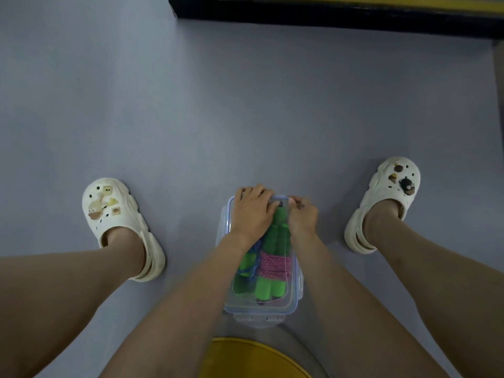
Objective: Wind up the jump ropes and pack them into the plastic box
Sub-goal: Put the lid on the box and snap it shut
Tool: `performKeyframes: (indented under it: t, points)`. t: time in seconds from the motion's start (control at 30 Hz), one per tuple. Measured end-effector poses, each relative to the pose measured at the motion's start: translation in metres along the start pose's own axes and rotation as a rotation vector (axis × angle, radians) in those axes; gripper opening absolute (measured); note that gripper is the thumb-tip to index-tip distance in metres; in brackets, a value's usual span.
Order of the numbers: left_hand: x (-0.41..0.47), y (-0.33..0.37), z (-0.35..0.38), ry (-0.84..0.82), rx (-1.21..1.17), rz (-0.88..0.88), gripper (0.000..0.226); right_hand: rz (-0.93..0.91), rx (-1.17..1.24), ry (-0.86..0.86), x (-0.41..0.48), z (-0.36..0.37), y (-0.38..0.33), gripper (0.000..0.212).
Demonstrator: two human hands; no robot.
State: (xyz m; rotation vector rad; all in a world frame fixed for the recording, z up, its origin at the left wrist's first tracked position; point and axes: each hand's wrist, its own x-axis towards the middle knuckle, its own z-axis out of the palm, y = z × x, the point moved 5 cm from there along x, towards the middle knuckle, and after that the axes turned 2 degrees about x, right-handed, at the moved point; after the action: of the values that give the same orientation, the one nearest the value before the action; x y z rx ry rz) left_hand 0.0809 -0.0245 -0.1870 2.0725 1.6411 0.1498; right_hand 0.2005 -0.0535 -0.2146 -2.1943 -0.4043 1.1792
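Note:
A clear plastic box (296, 291) with a blue-rimmed lid stands on the grey floor between my feet. Through the lid I see wound jump ropes: a pink one (272, 264) with green handles, and a blue one (252, 264) with green handles beside it. My left hand (252, 211) lies flat on the far end of the lid, fingers spread over its edge. My right hand (302, 215) is next to it, fingers curled at the lid's far right rim, where the latch is hidden under them.
My two feet in cream clogs (120, 222) (381, 203) stand left and right of the box. A yellow round seat (253, 358) is under me at the bottom edge. A black and yellow bar (341, 12) runs along the floor at the top.

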Motion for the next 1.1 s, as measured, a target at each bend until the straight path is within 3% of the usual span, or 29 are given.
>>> performKeyframes:
  t: [0.1,0.23,0.57,0.67,0.73,0.83,0.93,1.1]
  points:
    - [0.003,0.001,0.0,-0.005,0.026,-0.014,0.052,0.008,-0.035,0.003,0.004,-0.002,0.004,0.025]
    - [0.009,-0.003,0.003,-0.051,0.062,-0.059,0.037,-0.016,-0.026,-0.01,0.004,-0.001,-0.001,0.015]
    - [0.01,-0.006,0.004,-0.018,-0.027,-0.148,0.03,-0.011,-0.076,-0.003,0.001,-0.002,0.0,0.01]
    - [0.005,-0.021,-0.003,0.013,-0.094,-0.29,0.03,0.007,-0.16,-0.008,-0.004,-0.014,0.001,0.052]
    - [-0.002,-0.046,-0.011,0.041,-0.166,-0.479,0.031,0.006,-0.199,-0.02,-0.008,-0.025,0.004,0.062]
    - [-0.018,-0.081,-0.026,0.111,-0.27,-0.767,0.03,-0.019,-0.231,-0.012,-0.011,-0.04,0.007,0.058]
    - [-0.034,-0.104,-0.038,0.148,-0.353,-0.943,0.03,-0.006,-0.26,-0.061,-0.01,-0.047,0.007,0.048]
    - [-0.06,-0.13,-0.036,0.101,-0.462,-0.973,0.044,-0.079,-0.191,-0.192,-0.025,-0.038,-0.006,0.03]
